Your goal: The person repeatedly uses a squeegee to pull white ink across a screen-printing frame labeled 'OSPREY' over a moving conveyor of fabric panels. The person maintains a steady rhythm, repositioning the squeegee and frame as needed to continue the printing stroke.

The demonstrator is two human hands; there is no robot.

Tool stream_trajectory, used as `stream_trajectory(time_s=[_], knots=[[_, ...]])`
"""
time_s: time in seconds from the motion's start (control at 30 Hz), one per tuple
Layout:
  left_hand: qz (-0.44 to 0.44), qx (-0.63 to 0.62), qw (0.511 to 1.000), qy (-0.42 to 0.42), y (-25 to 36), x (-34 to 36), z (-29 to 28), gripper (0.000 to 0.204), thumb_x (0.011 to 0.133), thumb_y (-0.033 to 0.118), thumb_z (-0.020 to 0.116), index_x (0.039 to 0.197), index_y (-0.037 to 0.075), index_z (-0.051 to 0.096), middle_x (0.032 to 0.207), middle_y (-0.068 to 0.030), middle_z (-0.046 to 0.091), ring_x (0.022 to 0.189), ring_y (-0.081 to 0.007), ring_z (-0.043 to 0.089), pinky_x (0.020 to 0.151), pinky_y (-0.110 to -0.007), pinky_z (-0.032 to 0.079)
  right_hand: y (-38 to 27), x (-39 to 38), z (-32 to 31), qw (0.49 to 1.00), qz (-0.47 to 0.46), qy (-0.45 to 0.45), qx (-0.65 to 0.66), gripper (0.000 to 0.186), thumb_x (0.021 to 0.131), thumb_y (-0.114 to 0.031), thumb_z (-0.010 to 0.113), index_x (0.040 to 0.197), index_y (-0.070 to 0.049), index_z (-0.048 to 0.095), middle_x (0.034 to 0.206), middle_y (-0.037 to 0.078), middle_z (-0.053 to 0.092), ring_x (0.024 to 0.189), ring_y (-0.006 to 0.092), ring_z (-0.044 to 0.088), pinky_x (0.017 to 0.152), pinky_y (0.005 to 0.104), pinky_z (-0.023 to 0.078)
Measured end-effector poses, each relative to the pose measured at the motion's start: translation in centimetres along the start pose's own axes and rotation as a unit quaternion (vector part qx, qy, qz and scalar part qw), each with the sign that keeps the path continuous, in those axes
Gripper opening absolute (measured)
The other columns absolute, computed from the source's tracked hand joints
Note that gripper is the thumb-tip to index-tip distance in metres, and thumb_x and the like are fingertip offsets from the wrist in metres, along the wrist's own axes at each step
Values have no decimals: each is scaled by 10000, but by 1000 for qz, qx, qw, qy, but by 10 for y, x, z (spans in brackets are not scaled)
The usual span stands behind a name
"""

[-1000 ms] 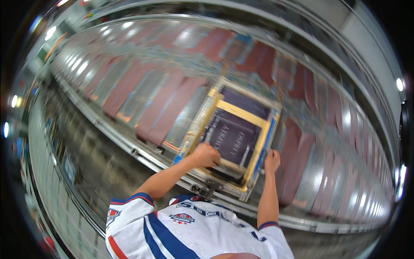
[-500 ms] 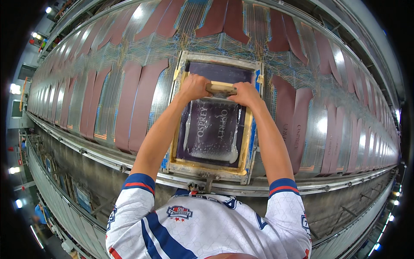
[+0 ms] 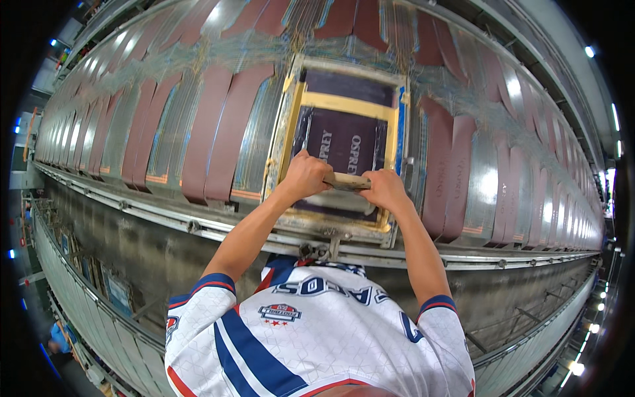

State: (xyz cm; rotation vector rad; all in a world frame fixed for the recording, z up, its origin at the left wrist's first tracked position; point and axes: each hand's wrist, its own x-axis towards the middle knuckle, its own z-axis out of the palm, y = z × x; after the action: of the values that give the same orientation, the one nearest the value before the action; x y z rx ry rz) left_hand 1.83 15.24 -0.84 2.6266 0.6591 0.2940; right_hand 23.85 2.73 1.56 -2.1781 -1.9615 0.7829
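While the long metal table (image 3: 481, 198) runs off to both sides under rows of flat maroon pieces, the work looks only partly through: the near-row pieces on the right (image 3: 434, 165) carry lettering, so those seem done, whereas the near-row pieces on the left (image 3: 213, 132) show none that can be made out and seem left to do. Between these two groups lies the screen frame (image 3: 350, 67), flat on the table before the person, its dark mesh (image 3: 340, 132) bearing pale lettering below a yellow tape band (image 3: 344, 106). Both hands are closed on one tool: the left hand (image 3: 307, 177) grips one end of the squeegee (image 3: 347, 181), the right hand (image 3: 386, 189) the other. That squeegee sits inside the frame, toward its near end; whether this spot's print is complete cannot be told, since the frame covers it.
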Motion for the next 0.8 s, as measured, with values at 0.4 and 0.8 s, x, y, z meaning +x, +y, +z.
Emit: stream_trajectory(time_s=[0.4, 0.8], knots=[[-39, 32, 998, -23, -96, 197, -13, 456, 591, 473, 900, 820, 109, 746, 718, -130, 705, 775, -373, 694, 767, -499, 536, 92, 188, -88, 996, 80, -38, 33, 597, 709, -403, 896, 1151, -32, 744, 988, 220, 754, 960, 384, 724, 856, 455, 572], [4, -10, 1000, 3, -9, 22, 10, 306, 580, 292, 921, 754, 143, 718, 731, -33, 705, 729, -260, 687, 786, -422, 453, 23, 22, 3, 1000, 10, -10, 13, 298, 731, -302, 838, 950, -121, 747, 807, 118, 728, 874, 332, 709, 811, 472, 533]])
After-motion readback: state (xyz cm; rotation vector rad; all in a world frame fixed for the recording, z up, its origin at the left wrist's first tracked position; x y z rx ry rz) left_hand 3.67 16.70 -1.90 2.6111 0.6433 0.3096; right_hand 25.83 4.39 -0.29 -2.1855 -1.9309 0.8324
